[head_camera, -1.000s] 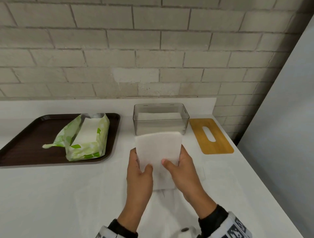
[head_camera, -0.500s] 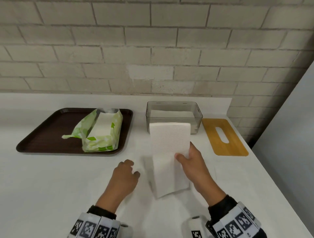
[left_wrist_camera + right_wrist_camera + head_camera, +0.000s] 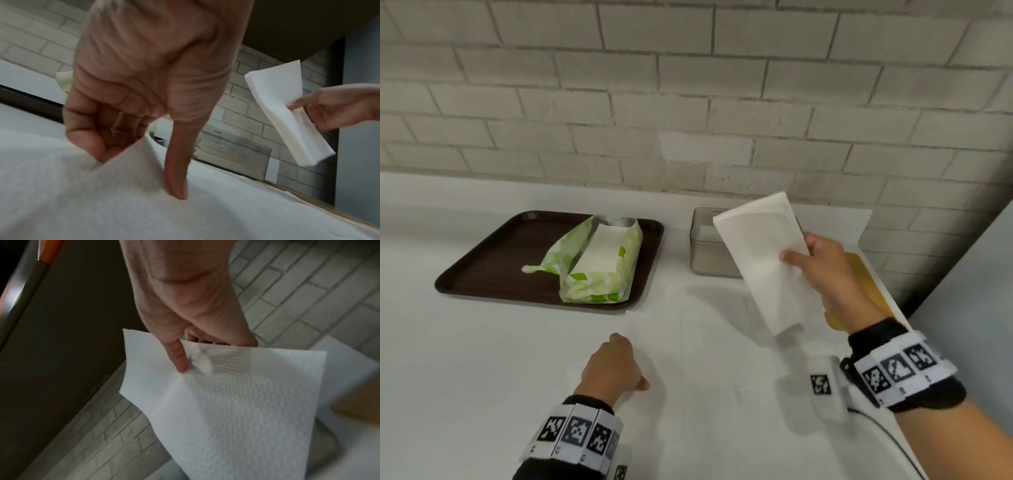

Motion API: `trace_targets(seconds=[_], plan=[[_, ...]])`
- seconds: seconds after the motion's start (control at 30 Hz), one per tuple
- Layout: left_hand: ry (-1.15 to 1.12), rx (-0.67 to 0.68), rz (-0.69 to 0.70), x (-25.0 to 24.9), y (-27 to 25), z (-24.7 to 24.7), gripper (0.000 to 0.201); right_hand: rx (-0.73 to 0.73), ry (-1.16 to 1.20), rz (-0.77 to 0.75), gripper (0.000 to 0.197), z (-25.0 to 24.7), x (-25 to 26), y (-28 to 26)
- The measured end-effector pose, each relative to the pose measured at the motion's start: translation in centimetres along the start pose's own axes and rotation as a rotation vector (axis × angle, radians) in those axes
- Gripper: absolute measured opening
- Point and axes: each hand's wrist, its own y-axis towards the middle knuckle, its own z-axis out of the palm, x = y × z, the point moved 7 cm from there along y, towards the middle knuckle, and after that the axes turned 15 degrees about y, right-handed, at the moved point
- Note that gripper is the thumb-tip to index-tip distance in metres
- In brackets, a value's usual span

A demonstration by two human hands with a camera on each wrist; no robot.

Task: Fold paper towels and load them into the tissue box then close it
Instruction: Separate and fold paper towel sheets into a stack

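My right hand (image 3: pixel 808 260) pinches a folded stack of white paper towels (image 3: pixel 763 260) and holds it tilted in the air, in front of the clear grey tissue box (image 3: pixel 702 246). In the right wrist view the thumb (image 3: pixel 179 360) lies on top of the stack (image 3: pixel 236 402), with the fingers under it. The bamboo lid (image 3: pixel 866 284) lies flat to the right of the box, partly hidden by that hand. My left hand (image 3: pixel 619 363) is down on a flat sheet (image 3: pixel 688 349) on the counter. Its thumb (image 3: pixel 176 178) and curled fingers pinch up a corner of the sheet (image 3: pixel 131 162).
A dark brown tray (image 3: pixel 493 263) at the back left carries an opened green package of paper towels (image 3: pixel 599 263). A brick wall runs behind the white counter (image 3: pixel 465 359). A grey panel (image 3: pixel 969 291) borders the counter on the right.
My left hand let go of the folded stack and dropped to the sheet on the counter. My right hand carried the stack up and to the right, nearer the box.
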Motion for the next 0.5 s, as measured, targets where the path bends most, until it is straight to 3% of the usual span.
trace_targets(seconds=[0.13, 0.2, 0.27, 0.37, 0.47, 0.5], plan=[[-0.193, -0.179, 0.113, -1.0, -0.9, -2.1, 0.025, -0.015, -0.335, -0.285, 0.023, -1.4, 6.3, 5.3], [-0.412, -0.285, 0.198, -1.1, -1.9, -3.4, 0.031, -0.003, -0.561, -0.345, 0.033, -0.9, 8.2, 8.6], [-0.639, -0.366, 0.27, -0.7, -3.5, -5.0, 0.026, 0.044, -0.749, -0.312, 0.04, 0.6, 8.3, 11.8], [-0.948, -0.397, 0.258, 0.7, -5.1, -6.0, 0.021, 0.255, -0.945, -0.214, 0.047, 3.7, 5.3, 15.3], [-1.116, -0.42, 0.067, 2.8, -6.3, -6.3, 0.002, 0.434, -1.043, -0.107, 0.051, 5.9, 1.5, 16.8], [-1.134, -0.439, 0.007, 3.7, -6.0, -5.9, 0.008, 0.478, -1.052, -0.075, 0.051, 6.4, 0.6, 17.1]])
